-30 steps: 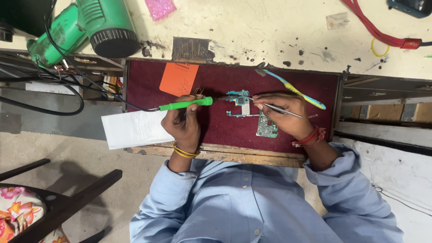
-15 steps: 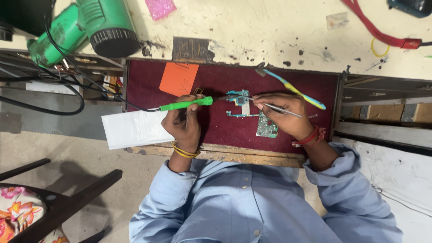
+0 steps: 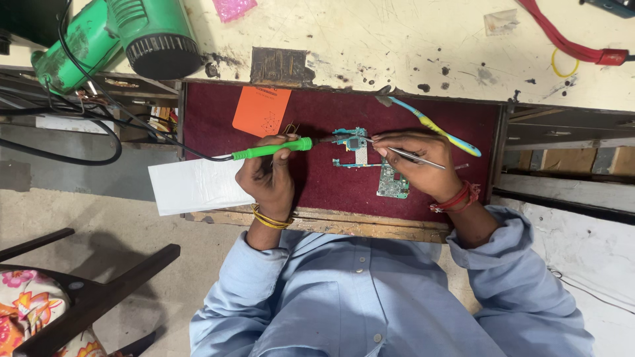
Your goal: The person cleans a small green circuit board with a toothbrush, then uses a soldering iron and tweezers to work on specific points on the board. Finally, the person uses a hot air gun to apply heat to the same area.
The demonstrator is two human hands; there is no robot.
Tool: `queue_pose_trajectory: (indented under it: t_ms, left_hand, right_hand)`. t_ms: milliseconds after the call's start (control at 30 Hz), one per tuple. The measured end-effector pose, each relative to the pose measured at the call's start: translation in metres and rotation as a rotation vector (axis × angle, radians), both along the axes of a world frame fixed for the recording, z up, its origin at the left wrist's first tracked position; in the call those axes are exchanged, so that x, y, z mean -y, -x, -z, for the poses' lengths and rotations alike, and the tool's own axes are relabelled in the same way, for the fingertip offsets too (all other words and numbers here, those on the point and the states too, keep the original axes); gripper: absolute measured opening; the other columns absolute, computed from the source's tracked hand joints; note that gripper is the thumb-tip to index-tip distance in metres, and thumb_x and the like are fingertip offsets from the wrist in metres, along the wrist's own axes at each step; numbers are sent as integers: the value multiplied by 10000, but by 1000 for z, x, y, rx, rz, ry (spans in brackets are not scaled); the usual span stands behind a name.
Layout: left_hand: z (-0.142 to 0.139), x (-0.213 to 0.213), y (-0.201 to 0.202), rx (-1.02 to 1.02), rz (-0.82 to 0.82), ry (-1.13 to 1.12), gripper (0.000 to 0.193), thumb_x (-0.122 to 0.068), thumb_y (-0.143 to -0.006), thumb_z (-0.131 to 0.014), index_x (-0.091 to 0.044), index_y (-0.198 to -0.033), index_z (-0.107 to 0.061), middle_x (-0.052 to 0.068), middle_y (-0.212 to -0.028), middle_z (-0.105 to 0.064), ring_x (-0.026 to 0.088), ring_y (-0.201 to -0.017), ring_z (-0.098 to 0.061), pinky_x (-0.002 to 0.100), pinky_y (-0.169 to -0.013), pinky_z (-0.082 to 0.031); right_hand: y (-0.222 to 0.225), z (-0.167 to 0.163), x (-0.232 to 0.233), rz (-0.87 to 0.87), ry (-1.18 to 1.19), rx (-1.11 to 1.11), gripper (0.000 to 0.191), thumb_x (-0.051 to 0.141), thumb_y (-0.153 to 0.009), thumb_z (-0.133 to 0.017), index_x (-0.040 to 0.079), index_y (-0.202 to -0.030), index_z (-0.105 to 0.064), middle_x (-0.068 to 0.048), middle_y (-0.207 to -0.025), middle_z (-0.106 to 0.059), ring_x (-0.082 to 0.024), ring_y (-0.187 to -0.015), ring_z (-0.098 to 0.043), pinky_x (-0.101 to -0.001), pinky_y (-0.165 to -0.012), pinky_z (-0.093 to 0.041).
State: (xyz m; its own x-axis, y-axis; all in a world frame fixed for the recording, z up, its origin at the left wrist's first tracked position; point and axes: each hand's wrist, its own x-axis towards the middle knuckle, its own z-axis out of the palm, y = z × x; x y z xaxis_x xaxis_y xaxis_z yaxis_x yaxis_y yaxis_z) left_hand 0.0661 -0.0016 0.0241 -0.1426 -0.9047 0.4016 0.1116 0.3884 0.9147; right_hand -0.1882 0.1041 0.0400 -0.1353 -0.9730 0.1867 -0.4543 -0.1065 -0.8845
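left hand (image 3: 268, 178): clenched round the green iron (image 3: 272, 150), handle gripped, tip laid toward the board's upper end.
right hand (image 3: 415, 162): tweezers (image 3: 415, 157) pinched between the fingers (image 3: 397, 140), points aimed at the same spot as the iron tip.
board (image 3: 360, 149): laid flat on the red mat (image 3: 456, 119), between the two hands; a second green piece (image 3: 393, 183) sits just below it, partly under the right hand.
contact: tip and tweezers look to be on or just above the board, can't be told for sure, too small.
risk, heat: nearby parts could be cooked if the tip is parked too long on one pad.
risk, slip: nothing is seen clamping the board, so it could be shoved sideways by the tweezers.
risk, cord: the iron's black cord (image 3: 165, 139) is draped off to the left past the paper (image 3: 195, 185); a snag there could yank the tip across the board.
risk, clutter: an orange card (image 3: 261, 110) and a toothbrush (image 3: 433, 125) are lying near, easily scorched or knocked.
further out: a green heat gun (image 3: 132, 33) is resting on the bench (image 3: 370, 39) above the mat.
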Motion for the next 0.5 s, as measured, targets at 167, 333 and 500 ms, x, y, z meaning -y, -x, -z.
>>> queue_pose_trajectory:
  t_ms: [167, 333, 500]
  left_hand:
    - [-1, -1, 0, -19, -5, 3, 195, -137, -1065, -683, 48, -1118, -651, 159, -1060, -752, 219, -1030, -752, 326, -947, -619]
    - [-1, -1, -1, -23, -2, -3, 175, -115, -1072, -672, 51, -1121, -650, 155, -1064, -748, 206, -1019, -743, 311, -938, -607]
    - [0, 0, 0, -27, -29, 14, 173, -110, -1071, -672, 55, -1118, -652, 155, -1058, -746, 195, -1001, -738, 298, -905, -605]
  right_hand:
    - [0, 0, -1, 0, 36, -55, 155, 53, -933, -771, 19, -1084, -768, -114, -1109, -783, -163, -949, -763, -286, -807, -611]
    - [0, 2, 0, 1, 8, 3, 158, 47, -938, -767, 23, -1094, -768, -111, -1119, -783, -158, -948, -763, -284, -805, -618]
    - [0, 2, 0, -2, -14, 10, 163, 48, -924, -770, 25, -1085, -771, -109, -1105, -785, -157, -914, -760, -281, -777, -611]
